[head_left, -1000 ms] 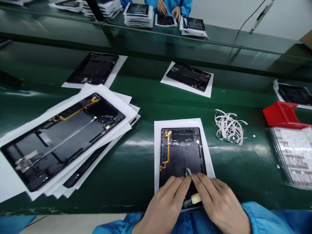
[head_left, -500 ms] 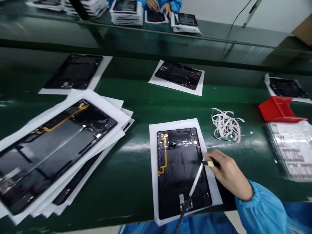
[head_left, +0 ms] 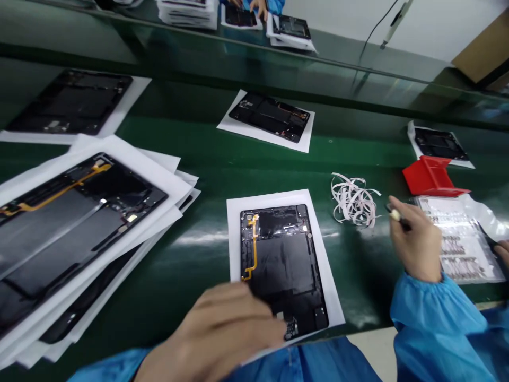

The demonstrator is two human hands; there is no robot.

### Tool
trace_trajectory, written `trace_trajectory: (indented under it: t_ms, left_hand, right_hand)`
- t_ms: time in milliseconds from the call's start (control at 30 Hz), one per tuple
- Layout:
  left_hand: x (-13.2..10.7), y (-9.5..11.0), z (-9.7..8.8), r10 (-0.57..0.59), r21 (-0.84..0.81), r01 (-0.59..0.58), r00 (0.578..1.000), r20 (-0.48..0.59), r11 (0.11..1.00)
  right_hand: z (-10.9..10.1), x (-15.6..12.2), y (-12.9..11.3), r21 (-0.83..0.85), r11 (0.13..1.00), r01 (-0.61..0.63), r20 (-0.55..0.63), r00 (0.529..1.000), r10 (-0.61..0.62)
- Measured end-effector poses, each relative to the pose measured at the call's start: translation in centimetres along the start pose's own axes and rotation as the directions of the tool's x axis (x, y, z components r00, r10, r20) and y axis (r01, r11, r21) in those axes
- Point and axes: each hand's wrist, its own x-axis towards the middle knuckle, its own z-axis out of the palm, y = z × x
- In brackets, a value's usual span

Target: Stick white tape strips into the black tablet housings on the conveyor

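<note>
A black tablet back shell (head_left: 282,260) with an orange flex cable lies on a white sheet (head_left: 234,212) at the near edge of the green belt. My left hand (head_left: 214,334) hovers over the shell's lower left corner, smeared by motion. My right hand (head_left: 415,244) is out to the right, between a pile of white peeled strips (head_left: 353,199) and a clear plastic sheet of small parts (head_left: 457,239). Its fingers are closed on a thin dark tool with a pale tip (head_left: 395,214).
A stack of shells on white sheets (head_left: 79,207) fills the left. Single shells lie further back (head_left: 268,114), (head_left: 67,101) and at the right (head_left: 439,143). A red tray (head_left: 429,175) sits beyond the parts sheet. Another person's fingers (head_left: 504,250) show at the right edge.
My right hand pulled a white strip off the shell, then swung right towards the strip pile with the tool. My left hand left the shell and has come back over its lower corner.
</note>
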Motion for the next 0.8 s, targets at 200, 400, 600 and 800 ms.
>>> trace_trajectory:
  t_ms: [200, 400, 600, 800]
  left_hand:
    - [6.7, -3.9, 0.8, 0.098, -0.143, -0.103, 0.994, -0.044, 0.984]
    - [8.1, -5.5, 2.1, -0.056, -0.252, 0.046, 0.998, -0.033, 0.967]
    - [1.1, -2.4, 3.8, -0.120, 0.020, 0.134, 0.935, -0.333, 0.991]
    - [-6.2, 0.3, 7.2, -0.019, 0.435, -0.027, 0.995, 0.100, 0.900]
  right_hand:
    - [-0.4, -2.3, -9.1, 0.509, 0.858, -0.070, 0.436, 0.881, -0.186]
    - [3.7, -2.6, -12.8, 0.657, 0.628, -0.416, 0.650, 0.735, -0.193]
    - [5.2, -2.5, -12.0, 0.662, 0.600, -0.448, 0.643, 0.751, -0.150]
    - [6.2, -2.7, -12.0, 0.643, 0.647, -0.411, 0.620, 0.774, -0.125]
